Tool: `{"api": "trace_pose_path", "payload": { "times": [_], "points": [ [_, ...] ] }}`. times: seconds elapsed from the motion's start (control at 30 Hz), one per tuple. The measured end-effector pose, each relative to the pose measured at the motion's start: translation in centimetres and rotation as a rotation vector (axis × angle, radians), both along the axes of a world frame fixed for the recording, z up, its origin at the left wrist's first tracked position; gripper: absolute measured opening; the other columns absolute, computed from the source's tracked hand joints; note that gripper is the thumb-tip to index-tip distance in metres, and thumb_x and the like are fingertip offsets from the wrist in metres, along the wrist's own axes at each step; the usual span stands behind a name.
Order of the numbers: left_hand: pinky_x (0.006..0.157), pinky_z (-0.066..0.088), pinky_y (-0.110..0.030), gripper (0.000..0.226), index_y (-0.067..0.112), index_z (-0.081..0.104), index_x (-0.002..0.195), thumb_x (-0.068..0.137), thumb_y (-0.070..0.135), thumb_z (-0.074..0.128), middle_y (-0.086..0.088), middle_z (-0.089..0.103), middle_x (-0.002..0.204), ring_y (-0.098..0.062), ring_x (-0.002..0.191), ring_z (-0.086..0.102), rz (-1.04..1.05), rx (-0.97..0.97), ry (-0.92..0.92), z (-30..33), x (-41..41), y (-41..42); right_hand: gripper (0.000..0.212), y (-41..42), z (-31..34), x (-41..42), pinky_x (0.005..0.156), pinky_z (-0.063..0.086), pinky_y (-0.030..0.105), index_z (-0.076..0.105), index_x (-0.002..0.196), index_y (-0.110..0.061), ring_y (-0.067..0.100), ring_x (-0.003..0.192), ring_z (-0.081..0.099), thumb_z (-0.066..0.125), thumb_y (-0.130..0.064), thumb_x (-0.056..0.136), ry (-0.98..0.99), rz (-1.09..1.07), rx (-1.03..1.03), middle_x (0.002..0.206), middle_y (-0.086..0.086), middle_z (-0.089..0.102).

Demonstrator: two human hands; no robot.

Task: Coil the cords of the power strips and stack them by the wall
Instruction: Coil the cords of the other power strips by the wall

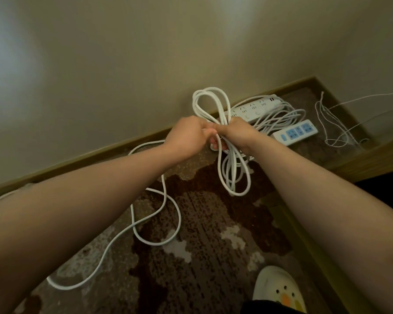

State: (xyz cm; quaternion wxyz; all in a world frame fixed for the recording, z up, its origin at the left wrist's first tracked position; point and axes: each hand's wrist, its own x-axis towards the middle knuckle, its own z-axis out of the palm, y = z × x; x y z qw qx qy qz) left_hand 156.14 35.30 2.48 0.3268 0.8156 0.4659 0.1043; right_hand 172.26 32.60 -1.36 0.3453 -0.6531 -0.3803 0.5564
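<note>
No text, label or number is legible anywhere in view.

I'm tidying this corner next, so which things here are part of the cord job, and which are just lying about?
Part of the job:
coiled cord gripped by left hand and right hand
loose cord on the carpet
white power strip
blue-socket power strip

Lying about:
thin string
slipper

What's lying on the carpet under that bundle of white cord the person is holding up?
Below the coiled cord, held by the left hand and right hand, patterned carpet shows. A loose white cord trails left. Hands and loops hide the spot directly beneath.
</note>
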Motion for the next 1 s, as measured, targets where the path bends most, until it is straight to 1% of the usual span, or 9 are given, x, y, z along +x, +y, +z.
{"api": "trace_pose_path", "payload": {
  "times": [0.07, 0.17, 0.27, 0.4, 0.5, 0.63, 0.73, 0.9, 1.0],
  "points": [
    [0.061, 0.043, -0.029, 0.031, 0.024, 0.061, 0.063, 0.090, 0.038, 0.055, 0.005, 0.062, 0.057, -0.009, 0.058, 0.058, 0.046, 0.009, 0.001, 0.0, 0.1, 0.6, 0.022, -0.2, -0.1, -0.2, 0.062, 0.058, 0.033, 0.070, 0.091, -0.008, 0.022, 0.063, 0.068, 0.069, -0.030, 0.092, 0.050, 0.007, -0.019, 0.066, 0.007, 0.069],
    [0.058, 0.041, -0.028, 0.034, 0.025, 0.057, 0.061, 0.091, 0.041, 0.055, 0.003, 0.063, 0.055, -0.002, 0.049, 0.054, 0.081, -0.002, -0.040, -0.1, 0.1, 1.0, 0.023, -0.3, -0.2, -0.4, 0.070, 0.058, 0.039, 0.067, 0.093, -0.010, 0.021, 0.059, 0.066, 0.066, -0.032, 0.094, 0.088, -0.038, -0.030, 0.063, 0.005, 0.066],
    [0.056, 0.042, -0.027, 0.033, 0.025, 0.057, 0.061, 0.089, 0.042, 0.058, 0.003, 0.064, 0.054, -0.001, 0.045, 0.053, 0.089, -0.041, -0.073, -0.1, -0.1, 1.4, 0.030, -0.6, 0.0, -0.8, 0.060, 0.056, 0.035, 0.066, 0.090, -0.010, 0.016, 0.049, 0.058, 0.062, -0.039, 0.096, 0.072, -0.074, 0.006, 0.055, 0.001, 0.059],
    [0.054, 0.045, -0.026, 0.030, 0.018, 0.061, 0.063, 0.080, 0.042, 0.070, 0.003, 0.065, 0.056, -0.004, 0.049, 0.056, 0.118, -0.049, -0.072, 0.1, -1.0, 2.7, 0.047, -1.0, 0.5, -1.3, 0.049, 0.051, 0.028, 0.066, 0.091, -0.007, 0.014, 0.042, 0.053, 0.055, -0.052, 0.096, -0.089, -0.038, 0.085, 0.050, -0.002, 0.055],
    [0.054, 0.042, -0.027, 0.029, 0.016, 0.062, 0.070, 0.076, 0.042, 0.074, 0.005, 0.064, 0.062, -0.010, 0.058, 0.058, 0.093, -0.028, -0.037, 0.5, -2.1, 3.8, 0.039, -1.3, 0.7, -1.7, 0.044, 0.043, 0.025, 0.062, 0.086, -0.008, 0.014, 0.040, 0.047, 0.059, -0.046, 0.095, -0.113, -0.020, 0.157, 0.049, -0.001, 0.051],
    [0.049, 0.034, -0.027, 0.033, 0.023, 0.052, 0.065, 0.068, 0.042, 0.080, 0.007, 0.057, 0.061, -0.009, 0.055, 0.051, 0.147, 0.069, -0.061, 1.5, -3.2, 4.9, 0.028, -1.6, 0.8, -2.2, 0.043, 0.044, 0.023, 0.061, 0.083, -0.011, 0.012, 0.042, 0.048, 0.073, -0.035, 0.088, -0.178, 0.151, 0.156, 0.053, -0.002, 0.052],
    [0.047, 0.029, -0.028, 0.041, 0.026, 0.043, 0.066, 0.066, 0.041, 0.081, 0.007, 0.049, 0.060, -0.010, 0.053, 0.042, 0.149, 0.135, -0.092, 1.9, -2.8, 5.0, 0.025, -1.9, 0.6, -3.6, 0.040, 0.042, 0.023, 0.055, 0.081, -0.016, 0.010, 0.038, 0.049, 0.070, -0.033, 0.091, -0.272, 0.269, 0.126, 0.051, -0.005, 0.051],
    [0.050, 0.034, -0.029, 0.035, 0.023, 0.048, 0.074, 0.072, 0.043, 0.077, 0.005, 0.053, 0.066, -0.012, 0.057, 0.046, 0.127, 0.083, -0.122, 1.6, -3.3, 5.3, 0.027, -2.2, 0.6, -3.8, 0.048, 0.039, 0.032, 0.056, 0.079, -0.019, 0.012, 0.047, 0.045, 0.064, -0.041, 0.093, -0.375, 0.205, 0.211, 0.057, -0.003, 0.048],
    [0.051, 0.037, -0.028, 0.030, 0.023, 0.050, 0.077, 0.077, 0.042, 0.074, 0.005, 0.055, 0.066, -0.010, 0.057, 0.049, 0.129, 0.010, -0.162, 0.9, -4.3, 5.2, 0.027, -2.7, 0.2, -3.5, 0.043, 0.036, 0.025, 0.056, 0.074, -0.023, 0.009, 0.042, 0.041, 0.063, -0.040, 0.094, -0.294, 0.138, 0.200, 0.049, -0.009, 0.046]
  ]
}}
